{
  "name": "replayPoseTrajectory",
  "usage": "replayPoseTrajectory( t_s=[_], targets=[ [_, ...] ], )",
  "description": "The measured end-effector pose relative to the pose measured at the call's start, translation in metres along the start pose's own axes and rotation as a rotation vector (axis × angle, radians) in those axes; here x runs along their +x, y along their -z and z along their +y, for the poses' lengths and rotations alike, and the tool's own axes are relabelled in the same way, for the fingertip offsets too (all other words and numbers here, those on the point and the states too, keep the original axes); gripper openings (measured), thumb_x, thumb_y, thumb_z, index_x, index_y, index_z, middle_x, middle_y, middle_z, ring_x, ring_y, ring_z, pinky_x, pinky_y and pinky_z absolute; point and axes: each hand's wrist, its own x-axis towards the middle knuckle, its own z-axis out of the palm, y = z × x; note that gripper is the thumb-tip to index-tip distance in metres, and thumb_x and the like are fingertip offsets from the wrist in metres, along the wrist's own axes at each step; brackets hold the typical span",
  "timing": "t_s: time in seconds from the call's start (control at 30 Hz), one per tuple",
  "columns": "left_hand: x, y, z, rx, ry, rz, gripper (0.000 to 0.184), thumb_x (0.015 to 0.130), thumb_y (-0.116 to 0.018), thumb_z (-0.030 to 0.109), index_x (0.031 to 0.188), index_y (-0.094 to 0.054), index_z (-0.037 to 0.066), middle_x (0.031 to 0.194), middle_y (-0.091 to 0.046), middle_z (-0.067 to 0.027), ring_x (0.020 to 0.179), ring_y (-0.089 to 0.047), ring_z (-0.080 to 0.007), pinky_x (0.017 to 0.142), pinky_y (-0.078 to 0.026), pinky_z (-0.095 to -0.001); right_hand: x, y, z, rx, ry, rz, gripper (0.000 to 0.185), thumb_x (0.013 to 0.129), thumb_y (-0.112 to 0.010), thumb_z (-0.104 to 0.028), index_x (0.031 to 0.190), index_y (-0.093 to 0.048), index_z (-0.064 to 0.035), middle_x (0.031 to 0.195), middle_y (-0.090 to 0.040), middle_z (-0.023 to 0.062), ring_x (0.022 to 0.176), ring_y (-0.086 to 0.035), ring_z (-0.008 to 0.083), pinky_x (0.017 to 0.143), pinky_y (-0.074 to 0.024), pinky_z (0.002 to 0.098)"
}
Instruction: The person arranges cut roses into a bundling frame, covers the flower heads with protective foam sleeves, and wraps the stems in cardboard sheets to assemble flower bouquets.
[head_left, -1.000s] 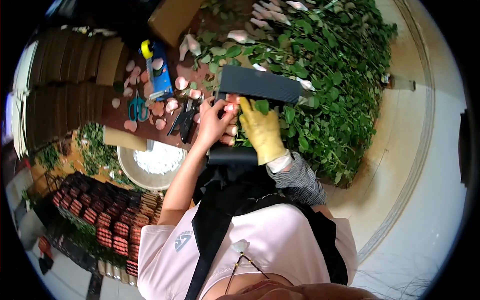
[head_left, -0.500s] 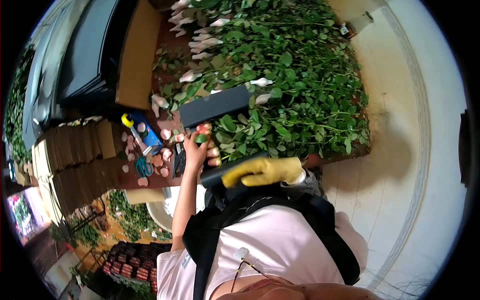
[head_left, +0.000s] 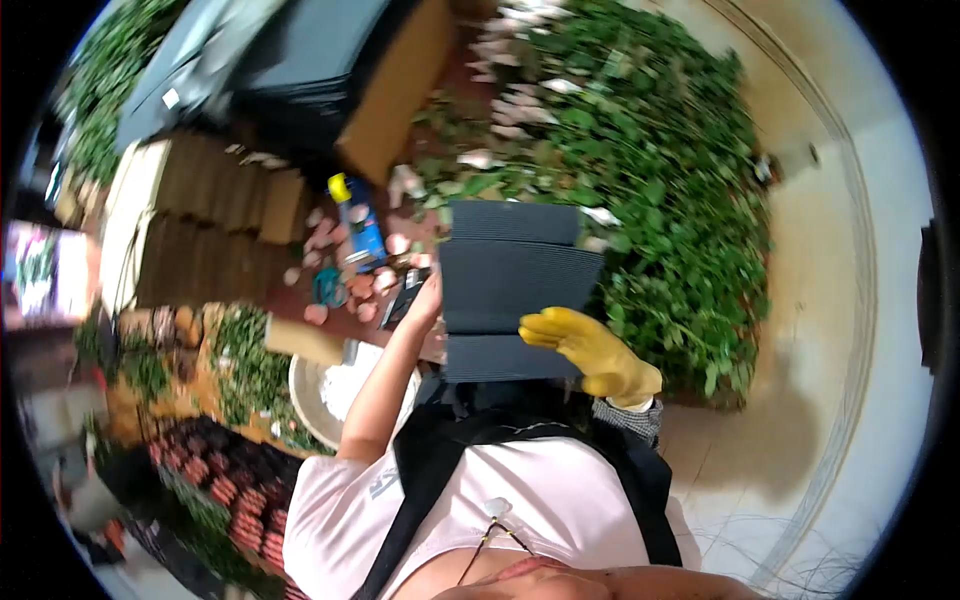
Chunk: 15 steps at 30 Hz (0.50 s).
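Observation:
A black corrugated sheet with fold lines lies in front of my body, folded over where the rose heads were, which are now hidden. My bare left hand is at the sheet's left edge, right beside a black tool that looks like a stapler. Its fingers are blurred and partly hidden, so its grip is unclear. My right hand, in a yellow glove, is over the sheet's lower right part with fingers stretched out, holding nothing.
Leafy rose stems with wrapped pale heads cover the table's right side. Left are loose petals, teal scissors, a blue box and stacked cardboard. A white bucket stands below my left arm.
The black sheet has been folded over the rose heads. My left hand has left the blooms for the sheet's left edge. My gloved hand has lifted and opened, and the view has turned.

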Motion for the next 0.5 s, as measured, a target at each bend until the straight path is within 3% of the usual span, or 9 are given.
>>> replayPoseTrajectory(
  t_s=[0.07,0.1,0.13,0.2,0.23,0.3,0.37,0.43,0.5],
  targets=[
    [0.004,0.012,0.017,-0.672,0.306,0.283,0.047,0.104,-0.041,0.047,0.128,-0.054,0.009,0.139,-0.053,-0.0124,0.126,-0.05,-0.0226,0.108,-0.038,-0.0387,0.039,0.009,0.004,-0.976,-0.448,-0.043,0.072,0.088,-0.07,-0.02,0.149,-0.037,-0.0019,0.15,-0.043,0.0198,0.141,-0.038,0.0326,0.117,-0.0292,0.0449],
    [-0.01,0.02,0.021,-0.864,0.281,0.299,0.053,0.103,-0.039,0.054,0.129,-0.053,0.009,0.132,-0.056,-0.0122,0.123,-0.052,-0.0211,0.105,-0.04,-0.0385,0.048,0.025,0.026,-1.314,-0.337,-0.042,0.071,0.082,-0.075,-0.019,0.143,-0.044,-0.0009,0.147,-0.047,0.0183,0.137,-0.044,0.0315,0.114,-0.0339,0.0405],
    [-0.023,0.021,0.034,-0.822,0.278,0.439,0.047,0.103,-0.045,0.048,0.125,-0.053,0.008,0.122,-0.061,-0.0098,0.111,-0.059,-0.0193,0.095,-0.045,-0.0348,0.049,0.059,0.052,-1.678,-0.229,-0.065,0.075,0.078,-0.08,-0.02,0.141,-0.046,-0.0008,0.142,-0.052,0.0184,0.13,-0.05,0.034,0.109,-0.0408,0.0406],
    [-0.045,0.037,0.037,-0.494,0.348,0.628,0.039,0.103,-0.052,0.038,0.126,-0.052,0.006,0.111,-0.064,-0.0067,0.1,-0.063,-0.0165,0.085,-0.05,-0.0306,0.059,0.084,0.071,-1.944,-0.372,-0.01,0.082,0.071,-0.085,-0.027,0.14,-0.047,-0.0014,0.138,-0.055,0.0169,0.124,-0.054,0.034,0.104,-0.0456,0.0404],
    [-0.054,0.05,0.035,-0.268,0.241,0.649,0.03,0.102,-0.055,0.024,0.125,-0.053,0.005,0.103,-0.066,-0.0051,0.088,-0.065,-0.0147,0.076,-0.052,-0.0278,0.063,0.083,0.071,-2.0,-0.412,-0.039,0.086,0.069,-0.086,-0.03,0.14,-0.047,-0.0018,0.136,-0.056,0.0164,0.122,-0.055,0.0331,0.102,-0.047,0.0398],
    [-0.058,0.101,0.022,0.035,-0.081,0.571,0.018,0.101,-0.053,0.015,0.109,-0.061,0.002,0.092,-0.068,-0.0078,0.082,-0.065,-0.0127,0.071,-0.051,-0.0271,0.074,0.079,0.069,-2.084,-0.504,-0.116,0.09,0.065,-0.088,-0.035,0.139,-0.049,-0.0026,0.133,-0.057,0.0155,0.118,-0.058,0.032,0.099,-0.0486,0.0387],
    [-0.059,0.124,0.097,0.587,-0.261,0.832,0.013,0.094,-0.059,0.011,0.101,-0.065,0.002,0.089,-0.068,-0.014,0.081,-0.067,-0.022,0.071,-0.052,-0.0345,0.08,0.077,0.067,-2.074,-0.529,-0.148,0.089,0.065,-0.088,-0.036,0.138,-0.049,-0.0027,0.133,-0.057,0.0153,0.118,-0.058,0.032,0.099,-0.0486,0.0385],
    [-0.03,0.179,0.117,0.885,-0.488,1.039,0.016,0.092,-0.064,0.014,0.102,-0.065,0.002,0.096,-0.068,-0.0177,0.088,-0.066,-0.036,0.075,-0.053,-0.0397,0.088,0.073,0.062,-2.078,-0.596,-0.172,0.088,0.066,-0.087,-0.037,0.137,-0.05,-0.0026,0.132,-0.058,0.0153,0.117,-0.058,0.032,0.099,-0.0484,0.0382],
    [0.002,0.238,0.116,1.024,-0.205,1.059,0.035,0.09,-0.069,0.025,0.118,-0.064,0.005,0.112,-0.064,-0.0247,0.102,-0.062,-0.0413,0.086,-0.051,-0.0458,0.085,0.076,0.065,-2.077,-0.553,-0.171,0.086,0.067,-0.087,-0.036,0.137,-0.05,-0.0022,0.132,-0.058,0.0166,0.118,-0.058,0.0325,0.1,-0.0479,0.0377]
  ],
)
